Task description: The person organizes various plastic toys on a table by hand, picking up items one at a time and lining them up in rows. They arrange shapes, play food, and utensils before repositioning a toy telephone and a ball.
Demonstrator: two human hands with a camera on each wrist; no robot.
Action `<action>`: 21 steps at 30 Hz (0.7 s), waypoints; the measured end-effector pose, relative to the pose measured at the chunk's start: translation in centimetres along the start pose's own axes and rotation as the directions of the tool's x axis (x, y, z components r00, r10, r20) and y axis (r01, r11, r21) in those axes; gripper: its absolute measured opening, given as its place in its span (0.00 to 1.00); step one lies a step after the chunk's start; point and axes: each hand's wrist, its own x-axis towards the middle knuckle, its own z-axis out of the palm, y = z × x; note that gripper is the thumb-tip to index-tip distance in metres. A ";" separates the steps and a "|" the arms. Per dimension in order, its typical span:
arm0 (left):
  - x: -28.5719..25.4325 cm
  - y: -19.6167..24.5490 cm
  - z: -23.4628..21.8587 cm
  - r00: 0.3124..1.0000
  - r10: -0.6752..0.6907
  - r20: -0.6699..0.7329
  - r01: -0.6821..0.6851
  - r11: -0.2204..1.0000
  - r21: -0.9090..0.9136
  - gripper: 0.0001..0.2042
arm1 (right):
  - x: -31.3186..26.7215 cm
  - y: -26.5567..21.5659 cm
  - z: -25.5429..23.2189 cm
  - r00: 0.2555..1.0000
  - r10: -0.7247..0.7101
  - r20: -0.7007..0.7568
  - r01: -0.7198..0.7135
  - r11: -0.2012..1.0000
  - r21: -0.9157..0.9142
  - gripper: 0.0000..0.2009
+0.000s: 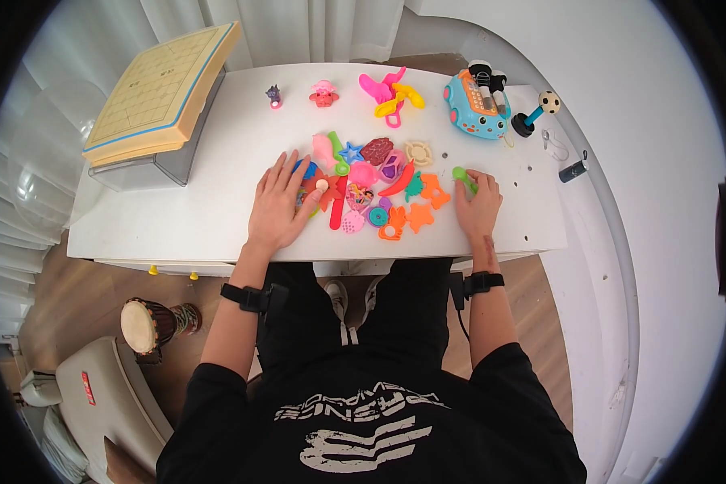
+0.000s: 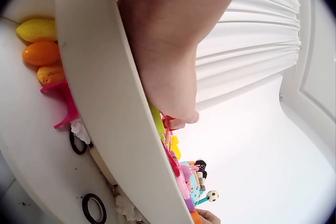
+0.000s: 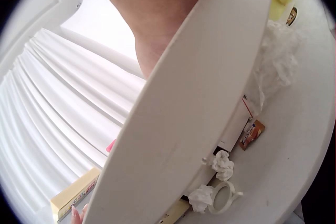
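A dense pile of colourful plastic toys (image 1: 363, 173) lies mid-table. At its left edge my left hand (image 1: 278, 206) spreads its straight fingers over a blue piece (image 1: 307, 169) and beside a red-orange leaf-like piece (image 1: 321, 194); the palm covers part of what lies there. To the right of the pile, my right hand (image 1: 480, 208) pinches a small light green toy (image 1: 460, 173) between thumb and fingers, low over the tabletop. Nearest to that hand in the pile are two orange figure-shaped pieces (image 1: 435, 192). In the right wrist view the table edge hides the right fingers.
Along the back stand a dark figurine (image 1: 273, 97), a pink figurine (image 1: 323, 94), pink and yellow toys (image 1: 391, 97) and a blue toy phone (image 1: 476, 113). A board-game box (image 1: 161, 93) occupies the left. A soccer-ball toy (image 1: 548, 102) and a black cylinder (image 1: 573, 171) are at right.
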 end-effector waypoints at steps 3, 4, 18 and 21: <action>-0.1 -0.1 0.2 0.998 -0.057 -0.028 0.058 0.998 0.024 0.29 | 0.0 0.0 0.0 1.000 -0.005 -0.003 0.005 1.000 0.001 0.15; -0.1 -0.1 0.3 0.994 -0.099 -0.050 0.101 0.994 0.041 0.28 | 0.0 0.0 0.0 1.000 -0.008 -0.003 0.008 1.000 0.002 0.15; 0.0 -1.8 2.0 0.875 -0.364 -0.319 0.370 0.928 -0.043 0.16 | 0.0 -0.1 -0.1 1.000 -0.007 -0.008 0.007 1.000 0.004 0.15; -0.1 -1.9 2.0 0.867 -0.372 -0.332 0.383 0.923 -0.035 0.15 | 0.0 -0.1 -0.1 1.000 -0.005 -0.009 0.005 1.000 0.005 0.15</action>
